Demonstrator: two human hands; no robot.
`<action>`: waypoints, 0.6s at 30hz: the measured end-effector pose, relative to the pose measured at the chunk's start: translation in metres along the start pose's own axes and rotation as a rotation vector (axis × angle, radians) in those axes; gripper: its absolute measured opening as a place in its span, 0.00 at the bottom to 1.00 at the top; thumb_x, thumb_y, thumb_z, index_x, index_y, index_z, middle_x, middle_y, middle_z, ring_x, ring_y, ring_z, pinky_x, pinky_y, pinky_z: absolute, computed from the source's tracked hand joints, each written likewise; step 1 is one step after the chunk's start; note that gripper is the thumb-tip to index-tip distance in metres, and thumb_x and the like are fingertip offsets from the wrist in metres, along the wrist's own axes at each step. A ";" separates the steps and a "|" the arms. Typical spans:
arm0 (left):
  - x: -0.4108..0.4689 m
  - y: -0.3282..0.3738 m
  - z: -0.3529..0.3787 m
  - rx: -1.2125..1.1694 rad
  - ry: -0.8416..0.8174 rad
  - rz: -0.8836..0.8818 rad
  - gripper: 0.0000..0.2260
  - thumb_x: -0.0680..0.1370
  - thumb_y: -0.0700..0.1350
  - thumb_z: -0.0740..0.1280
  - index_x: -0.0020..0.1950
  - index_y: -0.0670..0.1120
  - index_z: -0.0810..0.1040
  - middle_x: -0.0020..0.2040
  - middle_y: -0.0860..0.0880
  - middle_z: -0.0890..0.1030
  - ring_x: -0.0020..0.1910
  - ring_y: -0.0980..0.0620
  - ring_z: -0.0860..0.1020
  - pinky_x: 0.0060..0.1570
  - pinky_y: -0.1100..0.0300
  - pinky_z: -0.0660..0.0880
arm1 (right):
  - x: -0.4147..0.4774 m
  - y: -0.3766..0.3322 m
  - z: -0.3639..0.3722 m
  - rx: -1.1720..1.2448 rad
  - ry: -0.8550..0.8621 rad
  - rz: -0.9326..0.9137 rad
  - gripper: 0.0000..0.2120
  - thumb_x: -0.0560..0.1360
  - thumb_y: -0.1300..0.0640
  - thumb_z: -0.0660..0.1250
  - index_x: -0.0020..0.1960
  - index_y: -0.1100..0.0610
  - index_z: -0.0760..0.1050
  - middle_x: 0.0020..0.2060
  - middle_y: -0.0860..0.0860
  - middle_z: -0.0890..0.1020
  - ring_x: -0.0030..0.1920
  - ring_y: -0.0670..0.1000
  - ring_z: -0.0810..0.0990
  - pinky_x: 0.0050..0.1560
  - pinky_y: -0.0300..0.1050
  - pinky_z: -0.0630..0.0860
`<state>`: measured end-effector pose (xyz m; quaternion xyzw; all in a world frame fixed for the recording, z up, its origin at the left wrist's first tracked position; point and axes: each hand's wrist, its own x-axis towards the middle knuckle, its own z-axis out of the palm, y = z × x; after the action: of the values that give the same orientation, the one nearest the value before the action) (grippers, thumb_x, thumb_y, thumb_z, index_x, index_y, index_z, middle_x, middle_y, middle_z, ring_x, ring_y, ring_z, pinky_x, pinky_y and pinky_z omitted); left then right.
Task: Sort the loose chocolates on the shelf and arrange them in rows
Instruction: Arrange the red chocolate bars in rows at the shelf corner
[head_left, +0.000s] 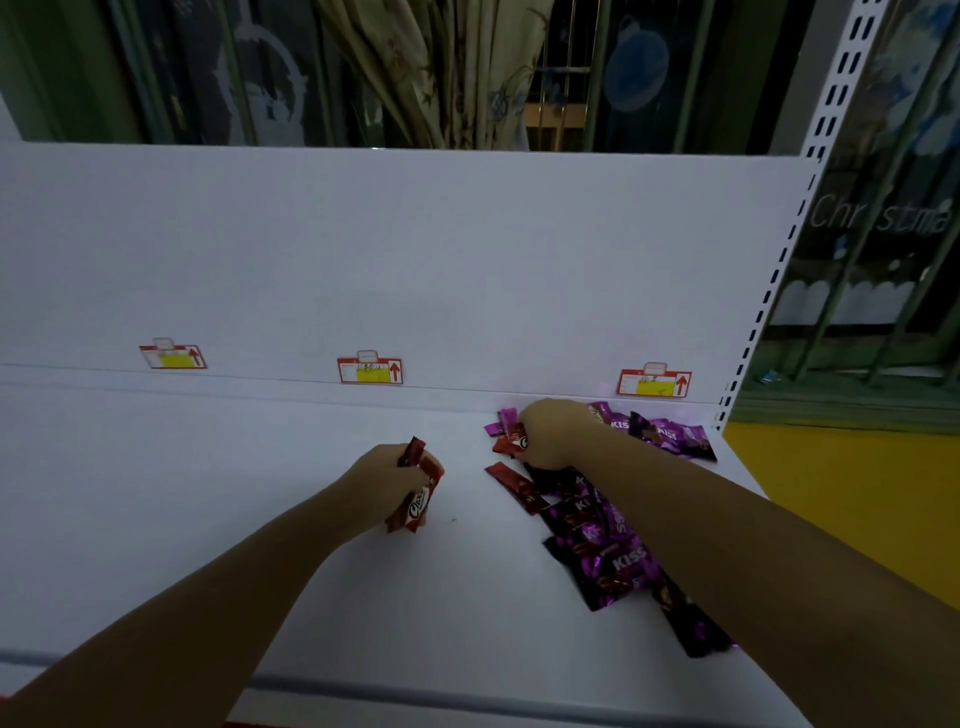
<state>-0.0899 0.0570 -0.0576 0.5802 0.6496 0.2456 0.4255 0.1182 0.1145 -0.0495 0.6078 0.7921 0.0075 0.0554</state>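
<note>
My left hand (382, 480) grips a small bunch of red chocolate bars (418, 491) above the middle of the white shelf (208, 519). To its right, my right hand (553, 434) pinches another red chocolate (514, 436) at the far end of a loose pile. One red bar (517, 486) lies flat beside the pile. Several purple chocolates (608, 545) marked KISS lie scattered under and around my right forearm, and more purple ones (665, 431) sit near the back right corner.
Three red and yellow price tags (370, 370) hang on the white back panel. A perforated white upright (763, 312) bounds the shelf on the right, with a yellow surface (857, 499) beyond it. The shelf's front lip (415, 693) runs below my forearms.
</note>
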 end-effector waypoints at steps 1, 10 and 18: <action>-0.002 0.001 -0.001 -0.021 -0.010 -0.017 0.08 0.78 0.34 0.58 0.56 0.38 0.73 0.44 0.39 0.77 0.35 0.45 0.78 0.39 0.55 0.78 | 0.002 -0.002 0.001 -0.022 0.000 -0.005 0.13 0.77 0.46 0.61 0.49 0.56 0.72 0.45 0.51 0.75 0.45 0.53 0.73 0.44 0.44 0.69; -0.006 -0.004 -0.008 -0.300 -0.121 0.020 0.10 0.79 0.33 0.55 0.56 0.36 0.74 0.41 0.37 0.82 0.36 0.44 0.82 0.38 0.55 0.80 | 0.004 -0.002 -0.009 0.227 0.206 0.029 0.07 0.74 0.56 0.63 0.48 0.59 0.75 0.44 0.55 0.79 0.46 0.56 0.78 0.44 0.44 0.71; -0.004 -0.001 -0.007 -0.263 -0.115 0.023 0.08 0.79 0.34 0.56 0.50 0.41 0.74 0.38 0.38 0.80 0.34 0.42 0.80 0.39 0.52 0.78 | -0.017 0.004 -0.019 0.471 0.034 0.012 0.10 0.75 0.55 0.64 0.35 0.55 0.70 0.34 0.50 0.75 0.35 0.48 0.73 0.38 0.41 0.67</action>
<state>-0.0971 0.0541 -0.0539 0.5401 0.5795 0.2997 0.5317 0.1247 0.0999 -0.0291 0.6086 0.7691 -0.1669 -0.1014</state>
